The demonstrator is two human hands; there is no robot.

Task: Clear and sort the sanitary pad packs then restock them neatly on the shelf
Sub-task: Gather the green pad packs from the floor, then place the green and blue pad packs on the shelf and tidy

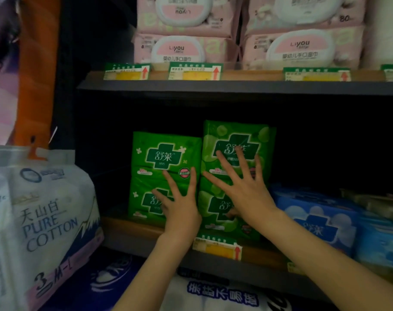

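Two stacks of green sanitary pad packs stand side by side on the middle shelf (146,227), touching each other, and I count four packs: two in the darker green left stack (164,158) and two in the lighter green right stack (235,135), which rises a little higher. Each pack face carries a dark green cross with white Chinese characters; I can read "20" on the upper left pack and "16" on the upper right one.

My left hand (179,205) lies flat against the lower left pack with its fingers spread and straight, gripping nothing. My right hand (242,187) presses flat on the right stack the same way, fingers fanned across the seam between its two packs.

Just right of the green stacks lie blue packs (321,223) with the same cross logo, stacked low; I cannot count them. On the shelf above (235,86) I see four pink wipe packs (182,50) with white oval lids marked "Liyou", two stacks of two. Green and yellow price tags with red arrows sit on the shelf edges, one (218,248) just below my hands.

At the left a large white pack (47,212) reads "PURE COTTON" and "3 M-L". Below the shelf are dark blue and white packs (213,292) with Chinese writing.
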